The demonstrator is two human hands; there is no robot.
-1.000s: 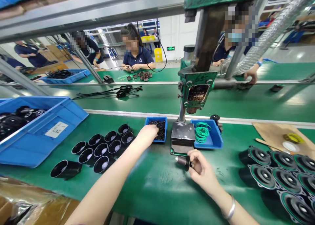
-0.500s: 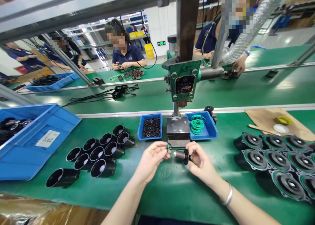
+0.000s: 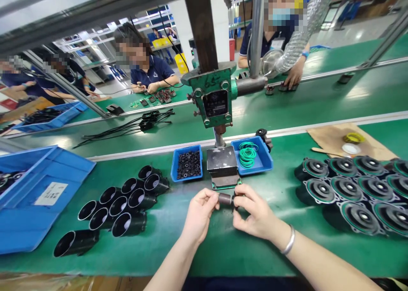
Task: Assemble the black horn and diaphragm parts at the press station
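My right hand (image 3: 255, 210) grips a dark rotor-like part (image 3: 225, 199) by its wide black disc end; the part lies sideways with its grey-brown cylinder pointing left. The fingertips of my left hand (image 3: 202, 212) are pinched together at the cylinder's left end, over the shaft tip. They cover the small black washer that showed between them earlier. Just beyond my hands stands the metal block (image 3: 222, 159) of a green press (image 3: 213, 97). A blue bin of black washers (image 3: 188, 164) is left of the block, and a blue bin with green rings (image 3: 247, 156) is right of it.
Several black cups (image 3: 118, 206) lie on the left, beside a large blue crate (image 3: 51, 193). Black housings with green rings (image 3: 346, 187) stand in rows at the right. Brown cardboard (image 3: 334, 140) holds a yellow-rimmed container. Co-workers sit across the green bench (image 3: 134, 140).
My left fingertips, with the small black washer, have moved from a gap beside the shaft onto its end. The right hand still holds the rotor-like part. The camera view has shifted.
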